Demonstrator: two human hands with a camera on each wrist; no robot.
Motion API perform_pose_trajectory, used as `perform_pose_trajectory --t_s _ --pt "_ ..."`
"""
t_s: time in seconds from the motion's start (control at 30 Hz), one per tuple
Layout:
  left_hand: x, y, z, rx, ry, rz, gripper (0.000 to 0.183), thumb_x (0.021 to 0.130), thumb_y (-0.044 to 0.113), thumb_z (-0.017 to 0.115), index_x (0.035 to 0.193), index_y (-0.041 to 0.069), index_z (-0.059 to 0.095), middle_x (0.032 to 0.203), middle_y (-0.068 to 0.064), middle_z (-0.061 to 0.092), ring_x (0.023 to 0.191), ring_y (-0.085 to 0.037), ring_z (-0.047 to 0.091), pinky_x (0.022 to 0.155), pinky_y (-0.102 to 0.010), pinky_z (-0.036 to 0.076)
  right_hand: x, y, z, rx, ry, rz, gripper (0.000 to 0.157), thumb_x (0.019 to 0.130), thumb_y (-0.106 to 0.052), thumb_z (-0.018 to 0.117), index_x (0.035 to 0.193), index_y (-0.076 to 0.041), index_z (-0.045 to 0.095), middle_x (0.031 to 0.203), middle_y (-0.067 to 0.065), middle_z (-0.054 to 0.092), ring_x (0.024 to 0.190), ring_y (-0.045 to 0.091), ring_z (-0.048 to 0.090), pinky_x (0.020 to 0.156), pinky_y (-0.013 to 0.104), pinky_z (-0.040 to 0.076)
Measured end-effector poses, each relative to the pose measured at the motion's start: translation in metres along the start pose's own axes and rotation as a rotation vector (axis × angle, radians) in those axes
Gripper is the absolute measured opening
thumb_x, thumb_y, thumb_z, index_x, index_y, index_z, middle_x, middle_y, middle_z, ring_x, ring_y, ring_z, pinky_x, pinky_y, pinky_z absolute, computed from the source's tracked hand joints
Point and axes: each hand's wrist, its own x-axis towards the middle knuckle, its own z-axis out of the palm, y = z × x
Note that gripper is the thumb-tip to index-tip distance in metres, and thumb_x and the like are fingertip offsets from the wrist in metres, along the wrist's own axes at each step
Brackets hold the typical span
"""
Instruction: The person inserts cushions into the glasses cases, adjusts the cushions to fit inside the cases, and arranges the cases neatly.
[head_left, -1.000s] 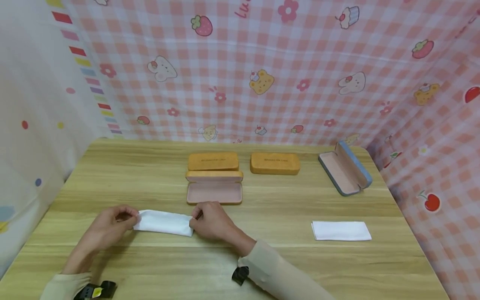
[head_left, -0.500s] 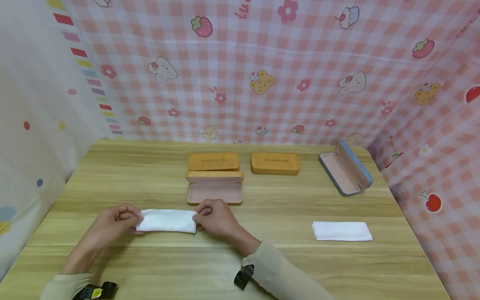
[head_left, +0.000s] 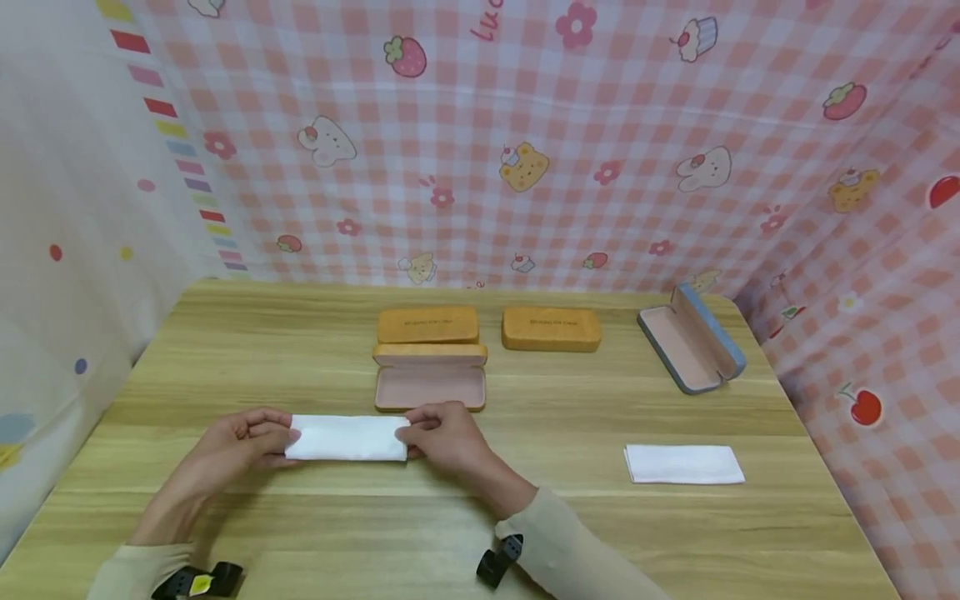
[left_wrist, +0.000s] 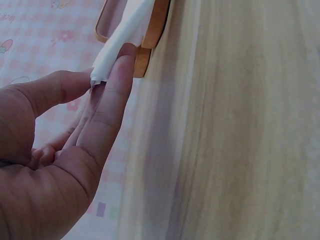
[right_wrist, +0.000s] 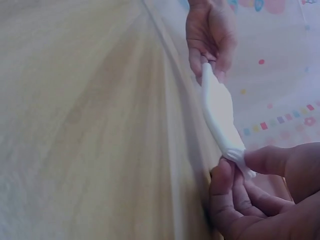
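Note:
A folded white cloth [head_left: 347, 438] is stretched flat between both hands, just in front of an open tan glasses case [head_left: 431, 388]. At its left end, my left hand [head_left: 243, 442] pinches the cloth between thumb and fingers. The right hand [head_left: 448, 442] pinches the opposite end. In the left wrist view the cloth [left_wrist: 120, 42] appears edge-on, held by the thumb and fingertips. In the right wrist view the cloth [right_wrist: 219, 112] spans the space between the two hands, seemingly raised off the table.
Two closed tan glasses cases, one [head_left: 427, 324] behind the open case and another [head_left: 551, 328] to its right, stand at the back. An open blue glasses case [head_left: 690, 346] lies at the back right. Another folded white cloth [head_left: 684, 464] rests on the wooden table [head_left: 570, 533].
Both hands have shifted slightly right with the cloth between them. The cloth has gone from slanted and loose to straight and level. The cases and the other cloth have stayed put.

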Motion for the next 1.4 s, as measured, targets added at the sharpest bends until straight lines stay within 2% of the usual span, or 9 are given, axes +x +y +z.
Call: perform_pose_trajectory --t_s 0.13,0.27,0.5,0.73,0.87,1.17,1.4 --pt "0.000 0.001 0.000 0.015 -0.019 -0.025 0.046 0.099 0.010 0.067 0.132 -0.016 0.050 0.103 0.007 0.077 0.094 -0.010 0.073 0.085 -0.031 0.063 -0.002 -0.001 -0.007 -0.014 -0.025 0.042 0.025 0.090 -0.013 0.079 0.109 0.002 0.073 0.091 0.011 0.078 0.069 0.015 0.071 0.070 0.031 0.063" --pt "0.003 0.003 0.001 0.048 -0.035 -0.040 0.050 0.099 0.013 0.068 0.135 -0.016 0.047 0.105 0.006 0.076 0.095 -0.008 0.072 0.086 -0.030 0.063 -0.001 -0.001 -0.015 0.003 -0.039 0.067 0.021 0.089 -0.014 0.080 0.103 0.001 0.074 0.086 0.009 0.077 0.067 0.015 0.070 0.072 0.031 0.063" --pt "0.011 0.010 0.009 0.050 -0.055 -0.041 0.045 0.100 0.014 0.066 0.131 -0.015 0.050 0.105 0.001 0.074 0.093 -0.011 0.073 0.087 -0.031 0.063 0.001 0.000 -0.027 0.078 -0.015 0.078 0.019 0.091 -0.014 0.078 0.099 0.002 0.073 0.084 0.008 0.073 0.068 0.014 0.069 0.071 0.031 0.064" --pt "0.018 0.016 0.020 0.039 -0.038 -0.034 0.039 0.100 0.016 0.067 0.124 -0.013 0.055 0.110 -0.007 0.068 0.093 -0.017 0.074 0.089 -0.034 0.062 -0.002 -0.003 -0.038 0.115 0.019 0.040 0.022 0.093 -0.016 0.076 0.102 0.004 0.073 0.082 0.009 0.072 0.065 0.013 0.069 0.071 0.033 0.064" --pt "0.023 0.019 0.026 0.039 -0.033 -0.005 0.037 0.101 0.015 0.065 0.123 -0.014 0.056 0.113 -0.011 0.064 0.093 -0.017 0.073 0.090 -0.034 0.062 -0.002 -0.002 -0.045 0.136 0.037 0.021 0.022 0.093 -0.017 0.077 0.101 0.004 0.074 0.078 0.007 0.071 0.064 0.012 0.069 0.071 0.033 0.064" --pt "0.034 0.028 0.039 0.038 0.019 -0.018 0.036 0.101 0.017 0.066 0.122 -0.012 0.059 0.110 -0.007 0.064 0.084 -0.014 0.073 0.084 -0.029 0.063 -0.003 -0.002 -0.058 0.137 0.075 0.022 0.019 0.093 -0.017 0.077 0.099 0.001 0.076 0.080 0.006 0.072 0.067 0.012 0.069 0.072 0.033 0.064" --pt "0.041 0.028 0.044 0.025 0.009 -0.014 0.038 0.101 0.018 0.067 0.124 -0.012 0.058 0.104 -0.004 0.066 0.083 -0.013 0.072 0.083 -0.029 0.063 -0.001 -0.005 -0.065 0.111 0.118 0.017 0.018 0.093 -0.013 0.076 0.102 0.003 0.076 0.080 0.007 0.072 0.067 0.011 0.068 0.073 0.035 0.064"
